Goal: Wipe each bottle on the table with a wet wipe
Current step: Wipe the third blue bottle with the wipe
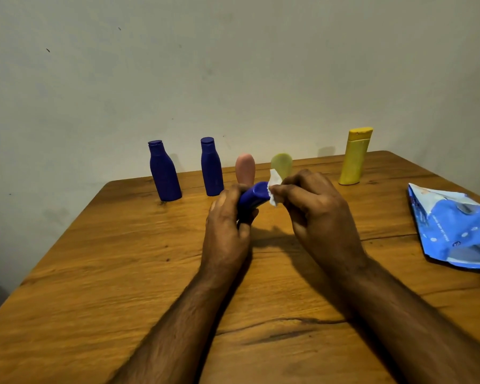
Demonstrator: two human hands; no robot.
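Blue bottle (251, 199), smooth and tilted, is gripped by the left hand (227, 217); a white wet wipe (274, 187) is pinched against it by the right hand (313, 206).

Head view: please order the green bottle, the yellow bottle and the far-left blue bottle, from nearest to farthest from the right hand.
From the right hand, holding the wet wipe:
1. Green bottle, just behind the fingers.
2. Yellow bottle, standing farther back to the right.
3. Far-left blue bottle, beyond the left hand.
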